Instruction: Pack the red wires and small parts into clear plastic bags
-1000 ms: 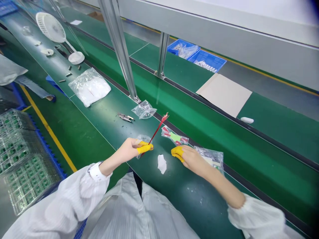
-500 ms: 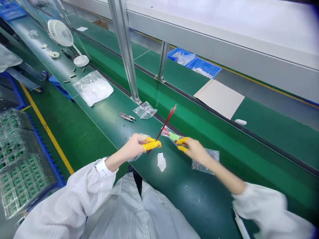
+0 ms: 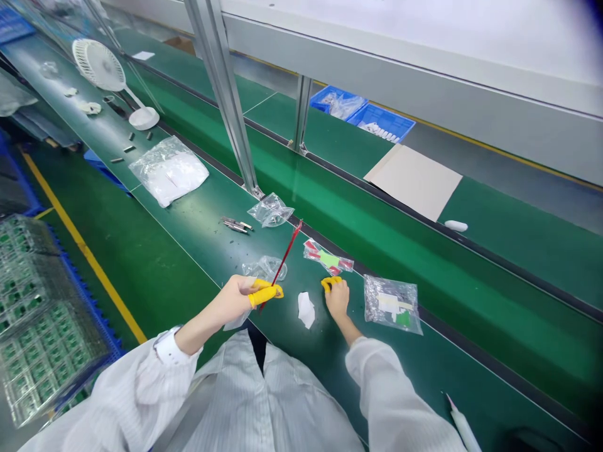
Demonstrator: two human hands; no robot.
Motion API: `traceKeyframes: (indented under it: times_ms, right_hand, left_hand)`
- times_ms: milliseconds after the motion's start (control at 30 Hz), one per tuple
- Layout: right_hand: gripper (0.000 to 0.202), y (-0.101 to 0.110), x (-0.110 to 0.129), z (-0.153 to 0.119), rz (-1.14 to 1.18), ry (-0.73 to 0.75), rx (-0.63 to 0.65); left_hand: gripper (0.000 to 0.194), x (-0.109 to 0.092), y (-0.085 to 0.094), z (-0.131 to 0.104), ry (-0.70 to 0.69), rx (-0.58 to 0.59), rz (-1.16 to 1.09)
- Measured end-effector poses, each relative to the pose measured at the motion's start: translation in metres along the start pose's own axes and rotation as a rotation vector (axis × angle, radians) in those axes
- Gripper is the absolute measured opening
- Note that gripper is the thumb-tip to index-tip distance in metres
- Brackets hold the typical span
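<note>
My left hand (image 3: 252, 294), with yellow finger cots on its fingertips, pinches a thin bundle of red wires (image 3: 287, 251) that slants up and away from me. Behind that hand a crumpled clear bag (image 3: 266, 267) lies on the green bench. My right hand (image 3: 336, 296), also in yellow cots, is low over the bench with its fingers curled together; whatever is between them is hidden. Just beyond it lies a small clear bag of red pieces with a light green label (image 3: 328, 257). A torn white paper scrap (image 3: 306, 310) rests between my hands.
Right of my right hand lies a clear bag with white and green labels (image 3: 393, 304). A white pen-like tool (image 3: 464, 427) is at lower right. Metal pen-shaped tools (image 3: 236, 225), a bag of white material (image 3: 176, 176) and a white fan (image 3: 101, 66) are leftward. A metal post (image 3: 226, 94) rises ahead.
My right hand has left the bag of red pieces, which stays on the bench, and drawn back toward me. My left hand has shifted slightly left and down with the red wires.
</note>
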State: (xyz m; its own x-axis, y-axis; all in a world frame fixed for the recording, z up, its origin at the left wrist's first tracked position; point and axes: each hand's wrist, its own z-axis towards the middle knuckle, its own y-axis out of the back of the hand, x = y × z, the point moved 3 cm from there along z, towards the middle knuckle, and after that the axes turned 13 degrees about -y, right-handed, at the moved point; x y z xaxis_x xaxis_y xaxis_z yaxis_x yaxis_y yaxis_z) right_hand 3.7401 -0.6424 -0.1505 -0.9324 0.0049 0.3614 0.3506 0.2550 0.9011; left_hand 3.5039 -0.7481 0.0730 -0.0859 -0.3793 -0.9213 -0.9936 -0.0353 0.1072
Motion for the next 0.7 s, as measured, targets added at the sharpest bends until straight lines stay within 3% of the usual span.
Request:
traceKeyframes:
  times_ms: [100, 200, 300, 433, 533, 600, 700]
  right_hand:
    - [0.016, 0.014, 0.001, 0.0, 0.106, 0.104, 0.012]
    - [0.022, 0.046, 0.007, -0.005, 0.202, 0.219, 0.03]
    - [0.03, 0.095, 0.029, -0.019, 0.278, 0.41, 0.108]
    - [0.021, 0.177, 0.08, -0.044, 0.306, 0.707, 0.287]
    - [0.021, 0.226, 0.118, -0.06, 0.135, 0.94, 0.483]
    - [0.021, 0.249, 0.132, -0.064, 0.016, 0.962, 0.572]
    - [0.018, 0.272, 0.137, -0.065, 0.015, 0.933, 0.663]
  left_hand:
    - [0.03, -0.001, 0.002, 0.0, 0.002, -0.003, -0.01]
    - [0.028, 0.0, 0.006, 0.002, 0.023, -0.018, 0.002]
    - [0.028, -0.001, 0.006, 0.008, 0.036, -0.015, 0.0]
    - [0.028, -0.01, -0.005, 0.019, 0.015, 0.074, -0.018]
    - [0.027, -0.021, -0.019, 0.025, -0.026, 0.185, -0.067]
    - [0.027, -0.029, -0.023, 0.027, -0.052, 0.2, -0.08]
    - [0.027, -0.041, -0.016, 0.028, -0.097, 0.119, -0.009]
